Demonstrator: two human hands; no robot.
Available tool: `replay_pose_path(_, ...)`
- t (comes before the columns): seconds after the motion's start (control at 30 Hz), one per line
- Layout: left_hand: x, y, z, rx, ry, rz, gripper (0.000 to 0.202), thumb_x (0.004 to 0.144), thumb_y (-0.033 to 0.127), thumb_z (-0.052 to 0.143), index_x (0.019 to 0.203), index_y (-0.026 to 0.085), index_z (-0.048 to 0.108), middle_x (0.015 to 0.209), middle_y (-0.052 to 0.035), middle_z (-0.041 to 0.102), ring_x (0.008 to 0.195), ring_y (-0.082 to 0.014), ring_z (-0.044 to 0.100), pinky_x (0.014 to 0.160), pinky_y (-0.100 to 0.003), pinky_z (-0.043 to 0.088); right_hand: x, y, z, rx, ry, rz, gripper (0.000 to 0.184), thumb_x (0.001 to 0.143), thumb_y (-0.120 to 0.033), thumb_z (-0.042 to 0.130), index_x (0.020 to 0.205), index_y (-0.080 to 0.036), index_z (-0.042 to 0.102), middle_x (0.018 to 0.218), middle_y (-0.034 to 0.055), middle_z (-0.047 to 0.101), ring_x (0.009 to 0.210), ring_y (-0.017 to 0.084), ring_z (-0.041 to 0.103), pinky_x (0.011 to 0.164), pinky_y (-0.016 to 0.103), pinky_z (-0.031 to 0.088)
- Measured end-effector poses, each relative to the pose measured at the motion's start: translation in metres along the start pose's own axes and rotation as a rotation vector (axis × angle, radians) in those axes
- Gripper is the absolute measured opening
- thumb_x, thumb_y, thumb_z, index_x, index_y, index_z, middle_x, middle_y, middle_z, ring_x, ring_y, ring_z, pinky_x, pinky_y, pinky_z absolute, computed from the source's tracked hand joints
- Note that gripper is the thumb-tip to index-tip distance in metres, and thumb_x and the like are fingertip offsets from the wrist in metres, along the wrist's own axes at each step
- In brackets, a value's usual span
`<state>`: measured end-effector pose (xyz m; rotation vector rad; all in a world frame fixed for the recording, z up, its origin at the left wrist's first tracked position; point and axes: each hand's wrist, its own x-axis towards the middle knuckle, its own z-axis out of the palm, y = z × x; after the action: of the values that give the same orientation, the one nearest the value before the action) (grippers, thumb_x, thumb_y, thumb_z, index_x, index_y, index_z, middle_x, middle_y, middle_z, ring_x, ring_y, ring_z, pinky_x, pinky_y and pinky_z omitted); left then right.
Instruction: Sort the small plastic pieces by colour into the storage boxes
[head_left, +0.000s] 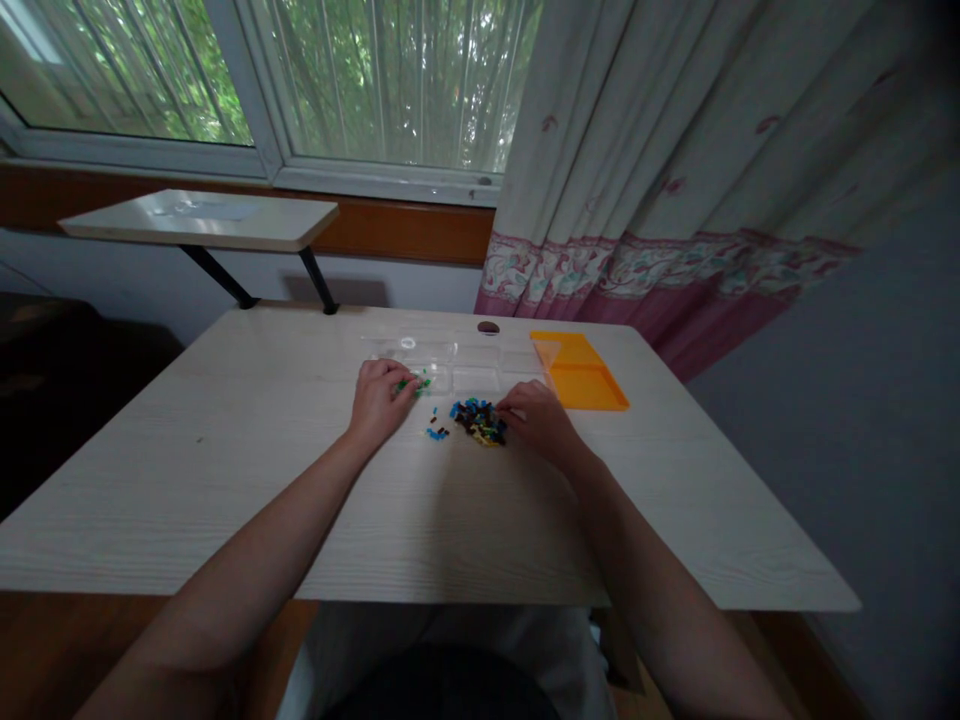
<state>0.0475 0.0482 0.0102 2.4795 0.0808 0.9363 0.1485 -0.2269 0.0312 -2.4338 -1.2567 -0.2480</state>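
Note:
A clear plastic compartment tray (476,379) lies on the table, and small green pieces (425,381) show in its near left compartment. At that compartment is my left hand (381,402), its fingers bent together beside the green bits; what they pinch, if anything, is too small to name. A heap of tiny building bricks (480,422), blue, black, yellow and green, lies in front of the tray. My right hand (538,416) touches the heap's right edge with thumb and fingers closed, their contents hidden. A few loose blue and brown bricks (437,433) lie left of the heap.
An orange two-part tray (589,385) stands on the right, partly beside the clear tray. The pale wooden table (247,450) has a round dark hole (488,328) near its back edge. A raised shelf (217,222) stands at the back left; a curtain (600,200) hangs behind the right side.

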Motion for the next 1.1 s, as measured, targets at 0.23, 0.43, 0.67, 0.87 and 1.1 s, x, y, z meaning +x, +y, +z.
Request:
replay_pose_path(0.23, -0.001, -0.005, 0.002, 0.004, 0.006, 0.025, 0.027, 0.093, 0.027, 0.051, 0.11, 0.021, 0.071, 0.109, -0.01, 0.063, 0.104, -0.0266, 0.049, 0.095, -0.047, 0.042, 0.0, -0.02, 0.009, 0.216, 0.204, 0.061, 0.013, 0.089, -0.026, 0.063, 0.082, -0.021, 0.073, 0.083, 0.0059, 0.068, 0.084, 0.022, 0.057, 0.081, 0.036, 0.041)
replay_pose_path(0.43, -0.003, 0.016, -0.006, -0.06, -0.072, 0.179, 0.028, 0.094, 0.023, 0.049, 0.116, 0.024, 0.067, 0.111, -0.0081, 0.063, 0.108, -0.0235, 0.052, 0.097, -0.043, 0.041, 0.001, -0.037, 0.019, 0.422, 0.267, 0.114, 0.017, 0.089, -0.034, 0.064, 0.082, -0.022, 0.072, 0.082, 0.0051, 0.068, 0.085, 0.021, 0.059, 0.081, 0.035, 0.045)
replay_pose_path(0.67, -0.011, 0.045, -0.006, -0.143, -0.249, 0.381, 0.025, 0.093, 0.035, 0.056, 0.114, 0.025, 0.066, 0.108, -0.0069, 0.066, 0.103, -0.022, 0.055, 0.094, -0.041, 0.042, 0.001, -0.044, 0.019, 0.617, 0.203, 0.152, 0.028, 0.087, -0.047, 0.063, 0.079, -0.021, 0.071, 0.08, 0.0029, 0.065, 0.08, 0.018, 0.06, 0.074, 0.03, 0.047)
replay_pose_path(0.87, -0.013, 0.045, 0.001, -0.166, -0.238, 0.38, 0.021, 0.094, 0.032, 0.055, 0.109, 0.024, 0.068, 0.102, -0.0066, 0.067, 0.098, -0.0211, 0.055, 0.09, -0.04, 0.043, 0.0, -0.051, 0.021, 0.62, 0.16, 0.163, 0.03, 0.087, -0.049, 0.062, 0.079, -0.02, 0.072, 0.078, 0.0026, 0.065, 0.076, 0.017, 0.06, 0.071, 0.029, 0.046)
replay_pose_path(1.1, -0.011, 0.041, 0.0, -0.153, -0.256, 0.373, 0.019, 0.094, 0.033, 0.054, 0.094, 0.022, 0.07, 0.096, -0.006, 0.069, 0.095, -0.0213, 0.056, 0.087, -0.04, 0.044, 0.001, -0.046, 0.017, 0.487, 0.158, 0.092, 0.024, 0.091, -0.039, 0.058, 0.084, -0.022, 0.073, 0.082, 0.0046, 0.067, 0.081, 0.019, 0.06, 0.077, 0.032, 0.046)
